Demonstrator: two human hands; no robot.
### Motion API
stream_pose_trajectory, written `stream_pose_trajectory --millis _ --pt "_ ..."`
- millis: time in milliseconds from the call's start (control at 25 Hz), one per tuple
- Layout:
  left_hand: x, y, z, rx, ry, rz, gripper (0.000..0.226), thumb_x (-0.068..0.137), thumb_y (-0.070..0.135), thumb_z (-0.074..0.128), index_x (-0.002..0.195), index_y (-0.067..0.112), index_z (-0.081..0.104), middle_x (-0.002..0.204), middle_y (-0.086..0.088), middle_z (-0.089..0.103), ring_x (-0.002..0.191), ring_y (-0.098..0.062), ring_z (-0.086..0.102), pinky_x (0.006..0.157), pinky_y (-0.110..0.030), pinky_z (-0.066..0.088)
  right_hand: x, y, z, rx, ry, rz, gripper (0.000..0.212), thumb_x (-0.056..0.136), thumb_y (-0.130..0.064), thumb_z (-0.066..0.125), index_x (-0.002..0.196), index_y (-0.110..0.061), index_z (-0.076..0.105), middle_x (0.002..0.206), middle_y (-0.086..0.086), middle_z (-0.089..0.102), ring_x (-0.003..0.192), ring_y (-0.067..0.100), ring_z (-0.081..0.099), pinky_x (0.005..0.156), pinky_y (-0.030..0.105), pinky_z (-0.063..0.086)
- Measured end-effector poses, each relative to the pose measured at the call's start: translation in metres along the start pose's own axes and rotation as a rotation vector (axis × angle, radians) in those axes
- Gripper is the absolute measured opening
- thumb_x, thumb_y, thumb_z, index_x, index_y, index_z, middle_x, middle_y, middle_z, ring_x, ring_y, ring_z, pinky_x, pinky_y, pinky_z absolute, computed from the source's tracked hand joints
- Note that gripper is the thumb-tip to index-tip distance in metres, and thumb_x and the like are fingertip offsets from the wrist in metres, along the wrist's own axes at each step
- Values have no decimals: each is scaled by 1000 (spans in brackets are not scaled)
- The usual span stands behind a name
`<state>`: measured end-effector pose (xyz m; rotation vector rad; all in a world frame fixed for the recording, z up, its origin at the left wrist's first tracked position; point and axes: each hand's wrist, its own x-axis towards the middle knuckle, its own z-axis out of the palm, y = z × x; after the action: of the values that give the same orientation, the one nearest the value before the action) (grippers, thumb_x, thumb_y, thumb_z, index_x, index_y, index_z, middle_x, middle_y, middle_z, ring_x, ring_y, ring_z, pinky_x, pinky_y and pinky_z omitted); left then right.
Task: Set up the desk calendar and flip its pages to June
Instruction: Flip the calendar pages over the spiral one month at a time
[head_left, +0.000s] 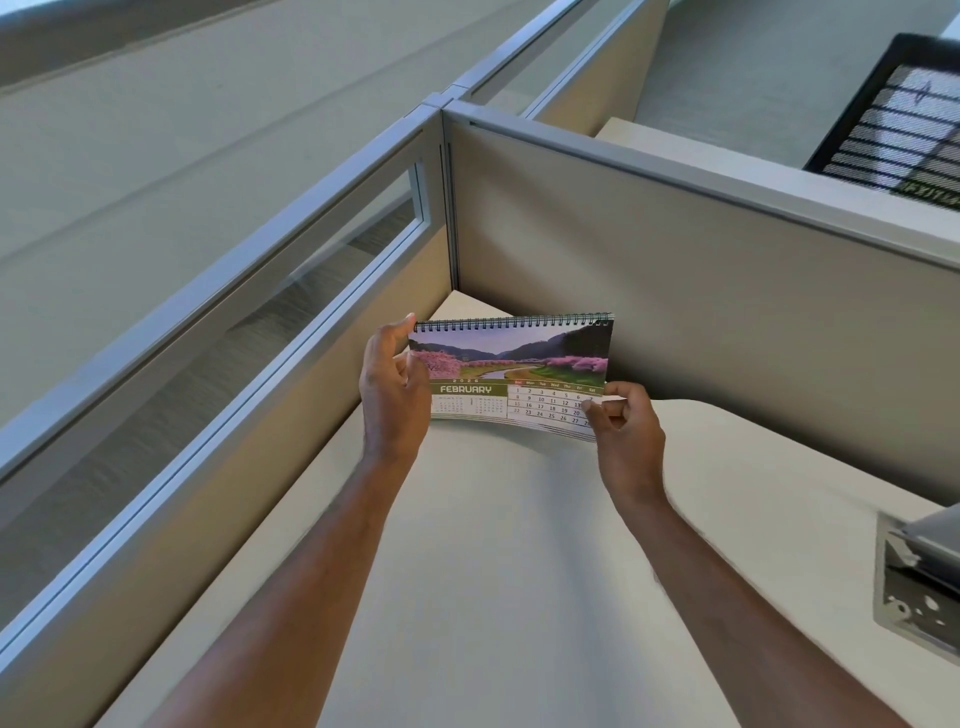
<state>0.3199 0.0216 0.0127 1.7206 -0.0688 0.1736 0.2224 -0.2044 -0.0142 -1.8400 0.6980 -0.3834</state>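
Two bare hands up at the spiral-bound desk calendar with its pink-blossom river photograph (511, 371), held above the pale cream desk surface (519, 545), near the corner of the beige partition panels (675, 270). February showing, so four leaves short of June by this reckoning, and not yet stood up on its base. Left hand (387, 387) at nine o'clock of the calendar, thumb and fingers closed round the left edge just under the black wire binding (511, 322). Right hand (626, 423) at five o'clock, fingertips (597, 410) pinched together on the lower right corner of the front leaf, already curling off the stack. Likely trouble from here: pinching up two thin leaves at once and skipping a month; tugging sideways rather than over the top and tearing the punched holes; slackening the left grip and dropping the whole thing onto the desk.
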Motion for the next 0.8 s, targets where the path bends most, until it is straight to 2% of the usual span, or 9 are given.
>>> stream_pose_trajectory --millis 120,200,320,480,600,680,800 --pt "-1 0 -2 0 -1 12 59 108 10 49 114 69 53 126 -17 69 107 -31 76 65 -37 67 -4 -9 -6 20 -4 26 25 96 -19 73 117 -18 59 92 1 77 83 0 70 58 4 45" --pt "-2 -1 -3 -14 -2 7 47 108 12 50 122 57 55 124 -14 70 102 -25 78 59 -28 65 -8 -16 -11 42 -8 23 27 96 -18 72 120 -17 61 87 -1 77 73 -7 69 60 5 45" --pt "-2 -1 -8 -32 -39 -1 38 109 13 51 129 44 53 123 -11 71 100 -21 79 56 -25 63 -13 -33 -24 189 1 5 23 98 -16 67 120 -21 62 79 -8 75 70 -4 67 70 16 49" --pt "2 1 -15 -156 -72 -57 33 109 6 47 131 27 59 115 0 74 100 -23 79 56 -22 62 -13 -69 -44 411 11 -33 27 99 -8 60 119 -26 62 71 -13 71 68 1 62 68 15 49" --pt "6 1 -22 -252 -103 -51 29 98 16 59 127 15 64 102 14 77 98 -20 78 69 -24 63 -4 -97 -46 484 5 -47 24 99 -6 57 116 -19 69 72 -12 64 69 5 58 74 27 50" --pt "7 2 -22 -235 -119 -18 31 95 18 65 125 12 64 102 22 77 99 -8 76 74 -20 62 5 -112 -43 509 8 -49 21 100 -7 57 113 -15 72 79 -10 64 70 2 60 70 23 51" --pt "10 0 -15 -99 -67 24 22 102 9 63 123 2 63 104 30 74 104 7 71 70 -14 61 19 -127 -38 531 26 -32 20 100 -10 58 107 -19 74 92 -6 70 76 -2 68 69 19 54"
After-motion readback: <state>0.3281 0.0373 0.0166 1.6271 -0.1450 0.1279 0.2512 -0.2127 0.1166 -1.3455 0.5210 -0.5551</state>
